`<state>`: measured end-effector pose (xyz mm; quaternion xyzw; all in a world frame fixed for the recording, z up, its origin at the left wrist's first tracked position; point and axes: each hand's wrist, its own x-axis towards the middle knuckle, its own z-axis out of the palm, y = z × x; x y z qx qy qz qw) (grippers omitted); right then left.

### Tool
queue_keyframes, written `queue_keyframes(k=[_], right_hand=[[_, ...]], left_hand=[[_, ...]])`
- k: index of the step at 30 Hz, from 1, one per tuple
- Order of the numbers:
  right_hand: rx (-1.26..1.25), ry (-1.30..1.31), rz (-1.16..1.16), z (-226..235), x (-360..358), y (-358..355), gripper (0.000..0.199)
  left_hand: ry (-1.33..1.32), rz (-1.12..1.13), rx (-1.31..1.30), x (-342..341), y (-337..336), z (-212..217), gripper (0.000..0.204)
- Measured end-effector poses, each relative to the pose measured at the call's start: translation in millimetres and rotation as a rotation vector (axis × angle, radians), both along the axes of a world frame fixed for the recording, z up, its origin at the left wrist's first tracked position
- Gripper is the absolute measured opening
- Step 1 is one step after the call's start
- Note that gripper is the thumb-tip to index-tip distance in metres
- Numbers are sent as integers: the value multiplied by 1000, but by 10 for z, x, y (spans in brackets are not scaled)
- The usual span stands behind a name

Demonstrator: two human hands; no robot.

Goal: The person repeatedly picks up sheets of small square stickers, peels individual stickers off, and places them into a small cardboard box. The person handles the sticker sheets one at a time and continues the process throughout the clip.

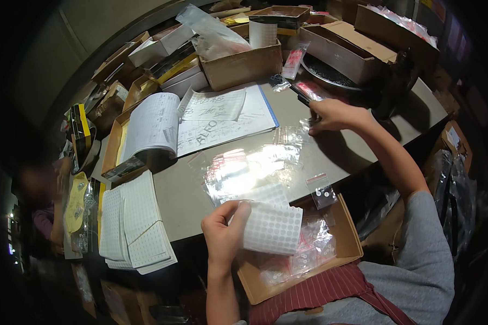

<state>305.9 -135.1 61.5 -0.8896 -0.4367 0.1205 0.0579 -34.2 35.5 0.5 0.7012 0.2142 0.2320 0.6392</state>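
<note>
My left hand (pixel 225 230) pinches a sheet of round white stickers (pixel 271 230) between thumb and fingers. The sheet hangs over an open cardboard box (pixel 348 233) at my lap, which holds small clear zip bags (pixel 303 257). Across the table, my right hand (pixel 336 116) has its fingers drawn together beside a dark narrow object (pixel 300 96); what they grip, if anything, I cannot make out. Small clear bags (pixel 290 136) lie just below those fingers, and more red-edged zip bags (pixel 228 165) spread over the glaring tabletop. One bag with small white discs (pixel 321 190) rests at the box's far edge.
A stack of sticker sheets (pixel 135 225) bound with a band lies left. Beyond it are an open paper binder (pixel 222 122) and a cardboard box with plastic bags (pixel 241 65). A round dark tray (pixel 331 73) stands far right. Another person's arm (pixel 59 206) shows at left.
</note>
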Motion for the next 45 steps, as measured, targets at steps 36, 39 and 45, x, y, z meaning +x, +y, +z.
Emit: queue_keyframes(k=[36, 39, 45], right_hand=[[608, 68, 440, -231, -745, -81, 29], [481, 171, 262, 108, -364, 78, 18], [309, 266, 333, 2, -64, 145, 21]], left_hand=[[-36, 30, 7, 14, -66, -32, 19], [-12, 29, 33, -15, -33, -31, 19], [-12, 20, 36, 4, -40, -35, 19]])
